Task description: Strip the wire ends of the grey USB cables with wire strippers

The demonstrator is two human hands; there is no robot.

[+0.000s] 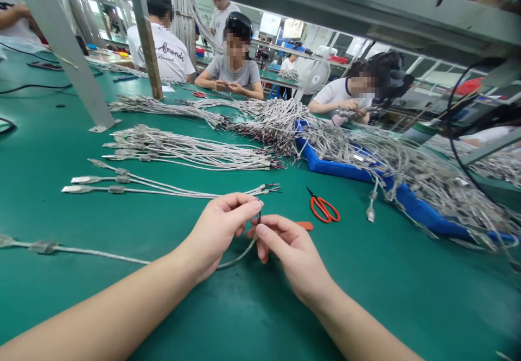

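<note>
The left hand (pixel 217 230) and right hand (pixel 288 255) grips seem closed on a USB cable (pixel 101 253); sorted rows (pixel 183 152) lie on the tabletop (pixel 40 296), a big tangle (pixel 423 182) left in the blue tray (pixel 337 168).

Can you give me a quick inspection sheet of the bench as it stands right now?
Surface: green bench mat, running under everything in view.
Job's things: silver braided USB cable with a ferrite bead, its dark wire end between the hands.
Clutter: blue tray heaped with tangled cables; orange-handled scissors right of the hands.
Hands: left hand pinches the wire end; right hand beside it, contact unclear.
Cables: rows of similar USB cables on the mat; black cord far left.
Surroundings: co-worker across the bench, others nearby, white fan.
</note>
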